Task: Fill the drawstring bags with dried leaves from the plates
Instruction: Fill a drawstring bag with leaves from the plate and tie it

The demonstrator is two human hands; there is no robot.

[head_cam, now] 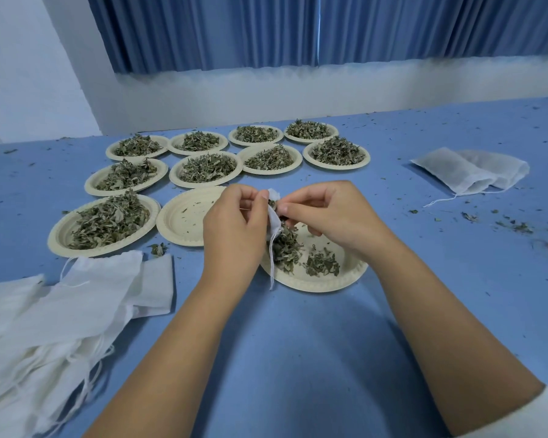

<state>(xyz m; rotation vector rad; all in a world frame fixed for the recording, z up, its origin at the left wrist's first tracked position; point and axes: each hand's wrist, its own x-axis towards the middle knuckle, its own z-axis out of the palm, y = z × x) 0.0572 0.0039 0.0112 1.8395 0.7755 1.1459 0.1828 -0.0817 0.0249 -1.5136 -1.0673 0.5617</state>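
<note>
Over a cream paper plate (pixel 345 276), my left hand (pixel 234 229) grips a small white drawstring bag (pixel 274 216) at its mouth. The bag's string hangs down to the plate. My right hand (pixel 326 213) pinches dried leaves at the bag's opening. Two small heaps of dried leaves (pixel 321 263) lie on that plate. Most of the bag is hidden between my hands.
An emptied plate (pixel 184 222) lies left of my hands. Several plates heaped with leaves (pixel 108 221) stand behind and to the left. A pile of empty white bags (pixel 60 305) is at the near left. Filled bags (pixel 469 170) lie at the right, with leaf crumbs scattered on the blue table.
</note>
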